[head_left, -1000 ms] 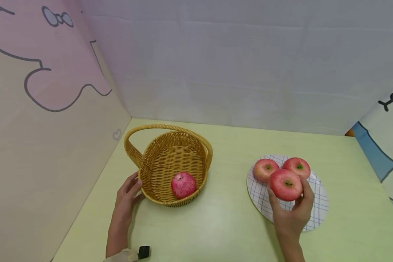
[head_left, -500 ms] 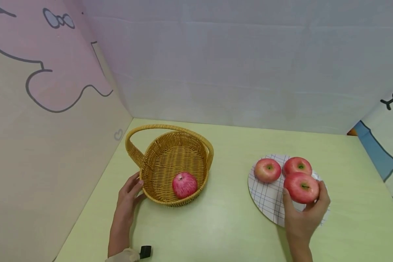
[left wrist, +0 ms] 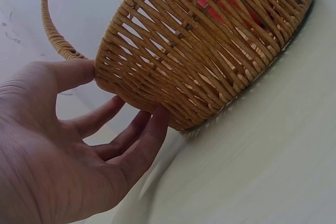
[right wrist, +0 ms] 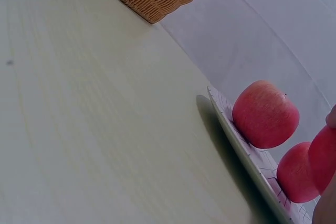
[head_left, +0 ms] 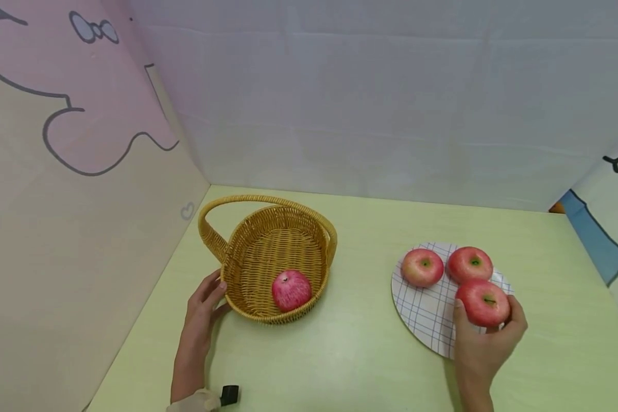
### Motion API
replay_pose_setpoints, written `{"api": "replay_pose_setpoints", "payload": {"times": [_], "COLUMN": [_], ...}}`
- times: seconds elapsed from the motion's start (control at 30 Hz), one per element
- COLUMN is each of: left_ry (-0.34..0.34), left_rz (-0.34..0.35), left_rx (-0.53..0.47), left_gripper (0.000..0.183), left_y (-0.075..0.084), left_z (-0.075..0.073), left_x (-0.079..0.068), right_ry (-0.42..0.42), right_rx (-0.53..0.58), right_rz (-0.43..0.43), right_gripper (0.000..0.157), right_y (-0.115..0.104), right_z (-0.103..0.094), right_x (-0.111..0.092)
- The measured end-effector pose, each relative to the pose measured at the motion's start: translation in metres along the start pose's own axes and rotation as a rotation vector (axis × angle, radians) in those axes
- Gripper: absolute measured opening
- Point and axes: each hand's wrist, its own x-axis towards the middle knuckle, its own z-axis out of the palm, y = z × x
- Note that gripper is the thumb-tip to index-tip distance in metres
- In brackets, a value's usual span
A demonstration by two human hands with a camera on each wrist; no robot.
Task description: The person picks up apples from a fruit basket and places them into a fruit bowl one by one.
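In the head view, my right hand [head_left: 489, 349] grips a red apple [head_left: 482, 302] over the right part of a round checked plate [head_left: 422, 320]. Thumb and fingers sit on opposite sides of it. Whether this apple touches the plate, I cannot tell. Two more apples lie on the plate, one at the left [head_left: 422, 267] and one at the back [head_left: 470, 264]. My left hand [left wrist: 79, 145] holds the side of a wicker basket [left wrist: 173, 51], thumb at the rim and fingertips against the outer wall. A darker, streaked apple [head_left: 291, 290] rests inside the basket.
The basket's tall arched handle [head_left: 268, 200] rises over its back. All stands on a pale yellow-green table [head_left: 350, 343]. A plain pale backdrop [head_left: 365, 114] closes the far side, with printed panels at left and right. A small black piece [head_left: 229, 395] sits by the left cuff.
My right hand has carried its apple rightward and slightly toward me, from the plate's middle to its right part. The left hand and the basket stay in place.
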Motion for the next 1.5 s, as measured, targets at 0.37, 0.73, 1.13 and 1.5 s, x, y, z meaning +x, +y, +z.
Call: {"api": "replay_pose_setpoints", "payload": {"times": [0.37,0.73,1.13,1.5], "left_ry": [0.005,0.006,0.006,0.008], "left_rz": [-0.006,-0.014,0.004,0.010], "left_rx": [-0.002,-0.002,-0.004,-0.008], "left_gripper": [0.051,0.052,0.051,0.050], "left_y": [0.000,0.001,0.000,0.000], "left_z": [0.000,0.001,0.001,0.001], "left_x": [0.000,0.000,0.000,-0.001], "right_ry": [-0.045,-0.131,-0.166,-0.134], "right_rx": [-0.157,-0.257,-0.290,-0.309], "right_rz": [0.132,0.202,0.183,0.057], "right_gripper": [0.078,0.081,0.084,0.083], "right_y": [0.005,0.011,0.005,0.006], "right_z": [-0.001,-0.003,-0.001,-0.001], "right_x": [0.004,0.006,-0.001,-0.006]}}
